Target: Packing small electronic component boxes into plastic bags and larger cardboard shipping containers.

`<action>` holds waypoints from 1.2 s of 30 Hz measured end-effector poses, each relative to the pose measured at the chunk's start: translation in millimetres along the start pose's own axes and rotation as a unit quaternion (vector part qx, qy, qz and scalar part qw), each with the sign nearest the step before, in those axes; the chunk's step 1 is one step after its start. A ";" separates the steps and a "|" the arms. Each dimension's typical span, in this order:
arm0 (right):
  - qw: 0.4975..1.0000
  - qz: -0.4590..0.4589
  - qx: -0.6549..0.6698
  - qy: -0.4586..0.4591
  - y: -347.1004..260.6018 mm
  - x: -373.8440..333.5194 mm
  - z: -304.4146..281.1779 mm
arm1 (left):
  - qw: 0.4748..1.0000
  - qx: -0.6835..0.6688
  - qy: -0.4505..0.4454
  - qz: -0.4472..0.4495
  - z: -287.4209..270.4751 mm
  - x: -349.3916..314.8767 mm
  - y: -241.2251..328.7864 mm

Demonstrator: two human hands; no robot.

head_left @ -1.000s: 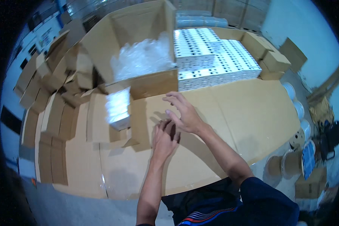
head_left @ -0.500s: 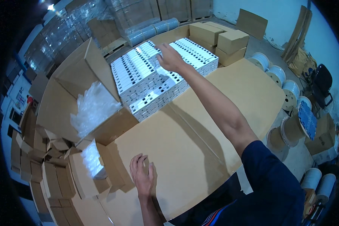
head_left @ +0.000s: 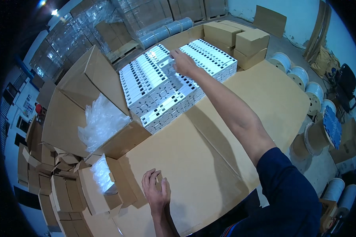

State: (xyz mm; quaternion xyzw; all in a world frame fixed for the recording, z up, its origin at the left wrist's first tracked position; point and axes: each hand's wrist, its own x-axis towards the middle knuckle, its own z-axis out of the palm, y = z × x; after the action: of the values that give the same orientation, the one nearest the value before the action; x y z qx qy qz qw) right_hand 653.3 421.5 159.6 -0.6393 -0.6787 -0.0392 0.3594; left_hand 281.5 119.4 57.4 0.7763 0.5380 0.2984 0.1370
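Observation:
White, slotted, flat-sided units (head_left: pixel 144 75) stand packed in rows on the cardboard-covered table (head_left: pixel 186 158), stacked higher on the left than in the front row. My right hand (head_left: pixel 182 63) reaches over the middle of the stack. Its fingers are bent and drawn together against the units, and whatever lies between them is hidden. Over the bare cardboard nearer me, my left hand (head_left: pixel 156 189) is held with loosely curved fingers, thumb apart, and nothing in it. A small open carton (head_left: pixel 124 189) beside it holds a white unit in clear wrap (head_left: pixel 104 175).
Left of the stack, a large open carton (head_left: pixel 65 118) contains crumpled clear plastic bags (head_left: pixel 103 122). Closed brown boxes (head_left: pixel 251 43) sit at the table's far right corner. Cable spools (head_left: pixel 314 93) and a black chair (head_left: pixel 346 85) stand beyond the right edge. More open cartons (head_left: pixel 65 191) crowd the left.
My right hand's fingers have bent and drawn together on the stack. The left hand's fingers have shifted slightly. The whole view has turned a little, moving the scene right and down.

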 end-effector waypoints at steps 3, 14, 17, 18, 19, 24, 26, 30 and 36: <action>1.000 -0.006 0.007 -0.005 -3.3 -4.9 5.1 | 1.000 -0.009 0.004 -0.009 -2.1 -0.6 -1.7; 0.996 0.011 -0.027 0.079 -40.4 -85.6 -23.4 | 1.000 -0.019 -0.009 -0.002 -18.8 -26.7 -41.7; 0.992 -0.006 -0.002 0.123 -64.5 -143.8 -25.8 | 1.000 -0.026 -0.012 0.006 -24.8 -34.9 -55.1; 0.992 -0.010 0.007 0.127 -75.3 -161.6 -23.4 | 0.999 -0.035 -0.005 0.018 -24.6 -38.8 -61.6; 0.993 -0.008 0.010 0.115 -89.0 -182.5 -16.7 | 0.999 -0.035 -0.011 0.006 -23.3 -44.9 -68.6; 0.991 0.006 0.130 0.027 -169.1 -271.2 11.2 | 0.982 -0.188 0.014 -0.025 -14.7 -58.1 -95.3; 0.987 -0.006 0.161 -0.004 -209.7 -300.4 32.6 | 0.951 -0.293 -0.007 -0.094 -11.5 -68.8 -111.9; 0.976 -0.047 0.205 -0.057 -279.7 -344.6 63.2 | 0.710 -0.661 -0.092 -0.223 -21.2 -77.3 -135.3; 0.957 -0.086 0.256 -0.111 -314.1 -378.4 94.5 | 0.521 -0.785 -0.051 -0.332 -41.5 -89.7 -154.5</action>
State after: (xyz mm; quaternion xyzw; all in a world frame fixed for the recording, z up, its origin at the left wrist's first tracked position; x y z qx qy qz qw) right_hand 301.9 95.9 13.8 -0.4657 -0.7538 0.1762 0.4288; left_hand 117.9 91.8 -20.8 0.1336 0.2965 0.4930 0.8069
